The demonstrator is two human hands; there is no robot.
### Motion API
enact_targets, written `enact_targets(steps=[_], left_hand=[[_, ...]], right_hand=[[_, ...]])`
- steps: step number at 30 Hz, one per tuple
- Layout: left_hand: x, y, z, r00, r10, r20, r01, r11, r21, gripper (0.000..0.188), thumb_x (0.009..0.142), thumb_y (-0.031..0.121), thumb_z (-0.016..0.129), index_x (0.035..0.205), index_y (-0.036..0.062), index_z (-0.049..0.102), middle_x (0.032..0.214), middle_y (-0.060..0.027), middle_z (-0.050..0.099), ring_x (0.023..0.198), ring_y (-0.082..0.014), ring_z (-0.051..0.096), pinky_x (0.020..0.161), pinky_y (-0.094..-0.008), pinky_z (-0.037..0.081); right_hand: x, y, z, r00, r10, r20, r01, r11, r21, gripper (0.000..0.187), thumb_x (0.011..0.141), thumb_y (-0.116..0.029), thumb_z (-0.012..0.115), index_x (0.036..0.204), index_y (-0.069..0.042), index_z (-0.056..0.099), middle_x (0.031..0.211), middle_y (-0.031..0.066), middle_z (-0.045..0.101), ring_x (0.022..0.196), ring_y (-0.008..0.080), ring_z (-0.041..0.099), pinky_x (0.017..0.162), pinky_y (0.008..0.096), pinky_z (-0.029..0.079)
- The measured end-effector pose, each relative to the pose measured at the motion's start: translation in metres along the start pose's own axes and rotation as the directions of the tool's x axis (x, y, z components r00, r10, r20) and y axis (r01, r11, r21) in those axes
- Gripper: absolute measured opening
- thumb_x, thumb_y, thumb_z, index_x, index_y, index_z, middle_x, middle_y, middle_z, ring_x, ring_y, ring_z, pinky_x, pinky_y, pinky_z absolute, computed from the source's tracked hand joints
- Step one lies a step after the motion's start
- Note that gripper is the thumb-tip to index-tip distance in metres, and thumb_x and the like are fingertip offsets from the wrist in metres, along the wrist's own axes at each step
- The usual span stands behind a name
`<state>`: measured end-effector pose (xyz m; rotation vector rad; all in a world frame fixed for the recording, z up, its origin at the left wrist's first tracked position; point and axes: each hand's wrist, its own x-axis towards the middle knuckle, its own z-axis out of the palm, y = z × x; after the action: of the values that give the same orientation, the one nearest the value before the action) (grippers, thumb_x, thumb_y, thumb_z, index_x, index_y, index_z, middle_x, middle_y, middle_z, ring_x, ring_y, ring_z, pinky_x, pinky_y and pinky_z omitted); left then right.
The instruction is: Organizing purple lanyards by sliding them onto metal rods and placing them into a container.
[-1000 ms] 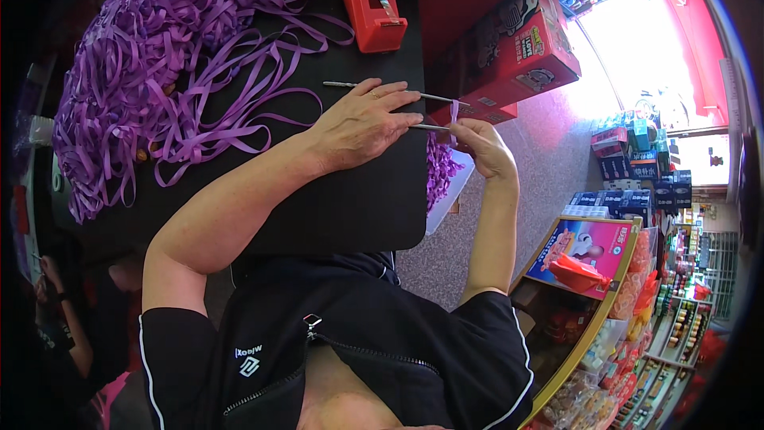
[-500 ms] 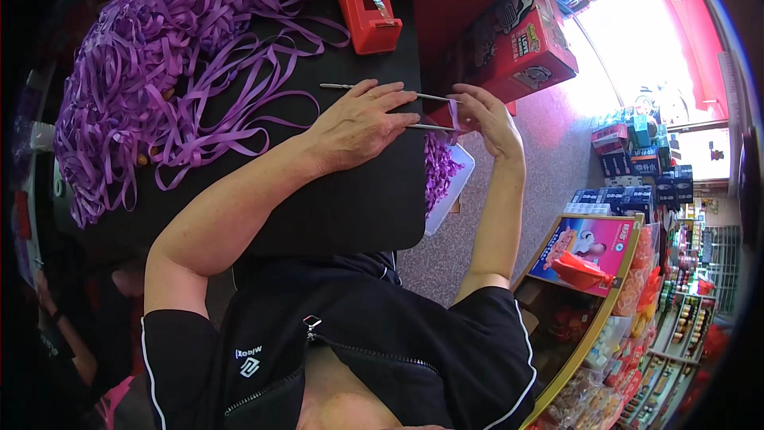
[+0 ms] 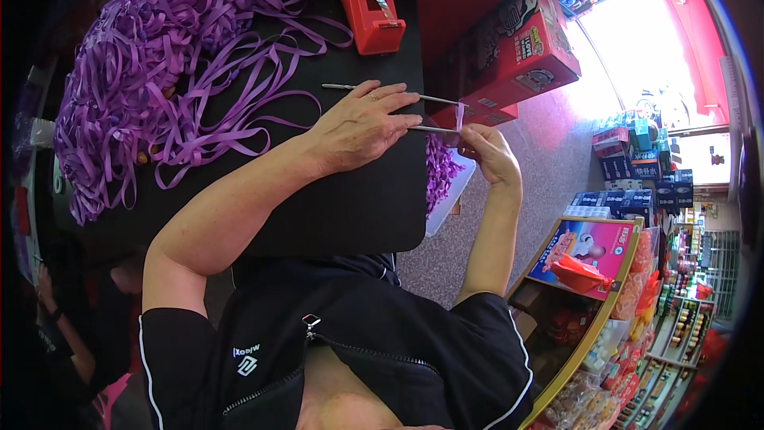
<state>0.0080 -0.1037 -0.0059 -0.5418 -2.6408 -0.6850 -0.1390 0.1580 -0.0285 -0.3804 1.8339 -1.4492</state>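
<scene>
Closest is the wearer's dark zip jacket (image 3: pixel 270 302), its hem at the near edge of a black tabletop (image 3: pixel 350 215). Beyond it, the left hand (image 3: pixel 364 126) grips two thin metal rods (image 3: pixel 436 99), palm down, so their tips stick out to the right, apart from each other. A narrow purple ribbon strip (image 3: pixel 460 115) spans the gap at those tips, and the right hand (image 3: pixel 484 150) has its thumb and fingers closed on its lower end (the exact pinch is too small to make out).

Below the tabletop's right edge, a pale tray (image 3: pixel 457 189) holds a bunch of crinkled purple ribbon (image 3: pixel 440 175). Farther up on the left, a big tangled ribbon heap (image 3: pixel 131 72) covers much of the tabletop, long loops trailing toward the rods. A red tape dispenser (image 3: pixel 372 12) stands near the far edge, and past that sits a red carton (image 3: pixel 517 48).

As I judge it, the piece in hand is midway: the strip is across both rods but not yet off them. The bunch in the tray may be finished work; plenty of long ribbon is left in the heap.

Half a second ago the right hand was higher, fingers spread by the upper rod; now it is down at the lower one. The left hand has barely moved.
</scene>
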Motion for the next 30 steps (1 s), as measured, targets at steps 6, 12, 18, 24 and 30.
enact_targets(steps=[6,12,18,24,30], left_hand=[[0.001,0.0,-0.001,1.0,-0.004,0.021,0.004,1.0,-0.003,0.029,0.086,0.015,0.058,0.115,0.0109,0.061,0.131,-0.0102,0.049,0.126,-0.0262,0.042,0.104,-0.0427,0.032],[0.003,0.001,-0.002,1.0,-0.002,0.025,0.002,1.0,-0.011,0.029,0.087,0.015,0.058,0.115,0.0108,0.061,0.132,-0.0102,0.049,0.127,-0.0265,0.041,0.104,-0.0431,0.031],[0.003,0.002,-0.003,0.999,0.001,0.033,-0.001,1.0,0.006,0.029,0.087,0.016,0.057,0.116,0.011,0.061,0.131,-0.0103,0.049,0.127,-0.0272,0.041,0.104,-0.0441,0.031],[0.003,0.003,-0.003,0.999,0.0,0.038,0.0,1.0,0.014,0.028,0.088,0.016,0.056,0.116,0.0114,0.061,0.131,-0.0103,0.049,0.127,-0.0276,0.041,0.105,-0.0448,0.031],[0.005,0.002,0.002,0.999,0.007,0.035,-0.008,1.0,0.001,0.028,0.088,0.016,0.056,0.116,0.0111,0.061,0.13,-0.0108,0.05,0.127,-0.028,0.041,0.106,-0.0444,0.03]], right_hand=[[0.0,-0.001,0.002,0.999,-0.029,-0.026,0.031,0.995,0.094,0.019,0.085,-0.023,0.065,0.086,-0.004,0.066,0.079,0.0013,0.065,0.067,0.0082,0.057,0.065,0.022,0.045],[-0.004,-0.003,-0.009,0.998,-0.023,-0.052,0.026,0.998,0.051,0.02,0.086,-0.022,0.065,0.094,-0.003,0.066,0.081,0.0014,0.065,0.07,0.0078,0.058,0.067,0.0215,0.046],[0.004,-0.025,0.004,0.982,-0.135,-0.13,0.139,0.99,0.018,0.032,0.089,-0.022,0.061,0.114,-0.002,0.059,0.097,0.0029,0.063,0.077,0.0077,0.057,0.07,0.0196,0.044],[0.033,-0.032,0.007,0.997,-0.076,-0.025,0.08,0.976,0.203,0.024,0.089,-0.013,0.059,0.108,0.0,0.059,0.09,0.0075,0.065,0.081,0.014,0.063,0.072,0.026,0.053],[0.026,-0.008,-0.015,0.988,-0.097,-0.119,0.136,0.908,0.395,0.017,0.088,-0.01,0.06,0.102,0.0,0.06,0.085,0.0077,0.065,0.074,0.0154,0.064,0.065,0.0265,0.053]])
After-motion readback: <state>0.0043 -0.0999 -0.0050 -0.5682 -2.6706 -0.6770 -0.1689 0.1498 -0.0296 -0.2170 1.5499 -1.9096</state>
